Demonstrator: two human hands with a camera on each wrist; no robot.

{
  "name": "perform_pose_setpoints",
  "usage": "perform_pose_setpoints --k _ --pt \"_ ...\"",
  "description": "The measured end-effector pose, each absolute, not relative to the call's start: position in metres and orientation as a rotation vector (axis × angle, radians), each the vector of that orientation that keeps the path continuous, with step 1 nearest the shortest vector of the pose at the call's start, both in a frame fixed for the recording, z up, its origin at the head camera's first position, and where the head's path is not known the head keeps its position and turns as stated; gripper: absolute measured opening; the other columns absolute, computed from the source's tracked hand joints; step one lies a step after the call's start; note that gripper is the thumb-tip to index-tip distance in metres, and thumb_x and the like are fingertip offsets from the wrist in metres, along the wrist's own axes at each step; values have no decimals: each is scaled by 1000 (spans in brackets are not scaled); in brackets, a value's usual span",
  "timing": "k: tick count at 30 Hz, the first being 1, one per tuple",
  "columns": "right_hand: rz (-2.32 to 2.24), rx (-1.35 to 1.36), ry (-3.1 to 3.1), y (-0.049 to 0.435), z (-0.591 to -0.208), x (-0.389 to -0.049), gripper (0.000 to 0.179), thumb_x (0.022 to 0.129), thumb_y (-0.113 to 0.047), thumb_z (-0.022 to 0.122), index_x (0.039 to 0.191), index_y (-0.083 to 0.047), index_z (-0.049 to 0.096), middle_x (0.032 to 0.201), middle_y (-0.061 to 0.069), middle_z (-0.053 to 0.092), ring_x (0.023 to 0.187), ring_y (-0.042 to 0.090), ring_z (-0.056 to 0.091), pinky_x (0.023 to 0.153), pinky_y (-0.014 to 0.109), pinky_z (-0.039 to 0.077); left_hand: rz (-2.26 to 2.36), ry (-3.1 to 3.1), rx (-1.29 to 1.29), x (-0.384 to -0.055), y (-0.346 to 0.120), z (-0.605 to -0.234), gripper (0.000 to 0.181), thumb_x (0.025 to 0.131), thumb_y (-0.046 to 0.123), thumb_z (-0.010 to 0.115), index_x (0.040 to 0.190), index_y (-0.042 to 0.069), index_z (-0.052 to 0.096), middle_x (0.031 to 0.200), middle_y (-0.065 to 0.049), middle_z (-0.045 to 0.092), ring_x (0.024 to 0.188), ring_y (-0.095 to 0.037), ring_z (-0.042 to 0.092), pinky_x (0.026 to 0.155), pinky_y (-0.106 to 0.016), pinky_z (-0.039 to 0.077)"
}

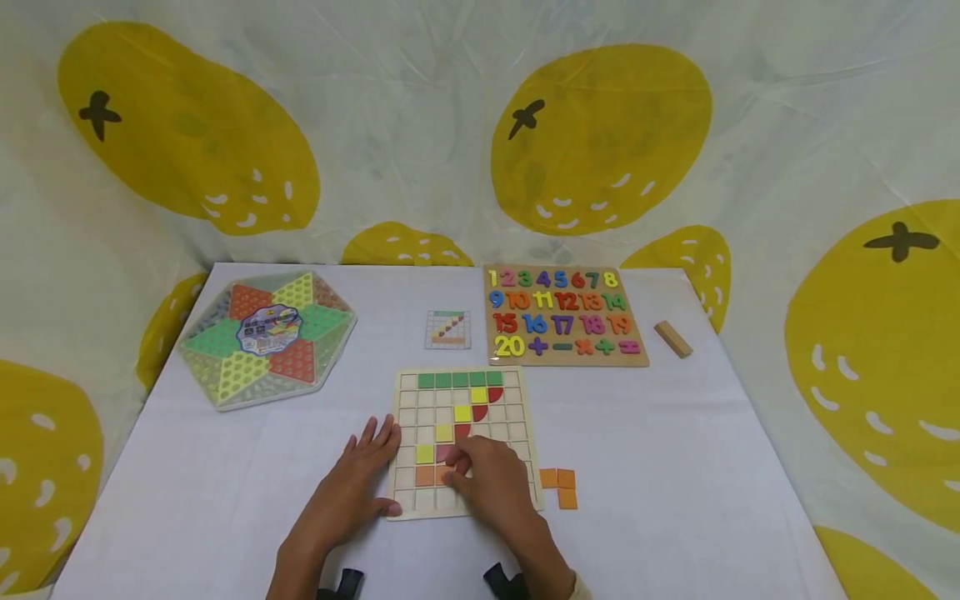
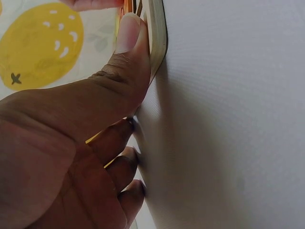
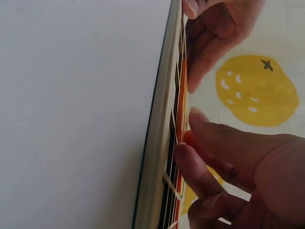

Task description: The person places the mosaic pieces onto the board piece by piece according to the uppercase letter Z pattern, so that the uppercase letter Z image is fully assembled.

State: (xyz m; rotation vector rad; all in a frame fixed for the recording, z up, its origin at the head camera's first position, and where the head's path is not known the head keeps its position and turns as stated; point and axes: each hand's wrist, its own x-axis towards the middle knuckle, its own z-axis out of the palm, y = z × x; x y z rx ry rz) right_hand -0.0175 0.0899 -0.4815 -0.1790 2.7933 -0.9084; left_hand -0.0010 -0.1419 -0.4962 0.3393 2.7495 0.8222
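Observation:
A square wooden grid board [image 1: 516,433] holds green tiles [image 1: 460,380] in its top row, yellow squares [image 1: 444,432] on a diagonal and red rounded tiles [image 1: 495,394] beside them. My left hand [image 1: 348,483] steadies the board's left side, fingers spread, its thumb [image 2: 131,36] on the near corner. Over the lower middle, my right hand [image 1: 495,483] pinches an orange square tile [image 1: 442,472] between thumb and fingertips, right of another orange tile in the grid. The fingers partly cover it. A pinkish tile [image 1: 444,452] lies just above.
Loose orange tiles [image 1: 567,497] lie right of the board. Behind it are a small pattern card [image 1: 448,330] and a number board [image 1: 566,317]. A hexagonal star-patterned game board [image 1: 267,340] lies at the left, a wooden block [image 1: 673,339] at the right.

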Motion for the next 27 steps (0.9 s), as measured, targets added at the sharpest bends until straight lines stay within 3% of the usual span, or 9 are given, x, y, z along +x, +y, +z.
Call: perform_pose_setpoints --k 10,14,20,27 --pt "-1006 -36 2817 141 -475 -17 22 81 -23 93 96 -25 77 73 -17 63 74 9 53 67 27 39 846 2738 314 1 -141 -494 114 67 22 98 163 4 39 174 -12 29 165 -39 18 132 -63 21" --pt "-996 72 2819 168 -473 -16 27 79 -19 95 99 -24 77 81 -12 67 72 11 51 65 26 39 851 2745 328 0 -141 -493 114 67 23 98 163 4 39 174 -13 29 165 -39 18 132 -63 21" --pt "-892 142 2816 198 -473 -10 34 74 -15 97 101 -22 79 94 -5 71 83 14 56 72 29 43 848 2744 344 0 -142 -494 114 68 22 98 163 3 38 174 -14 28 164 -40 18 132 -63 22" --pt "-854 154 2770 210 -475 -9 25 76 -10 95 95 -20 81 87 -3 63 80 16 54 69 30 45 860 2739 337 0 -142 -494 114 67 22 98 163 3 39 174 -14 28 164 -40 18 132 -63 21"
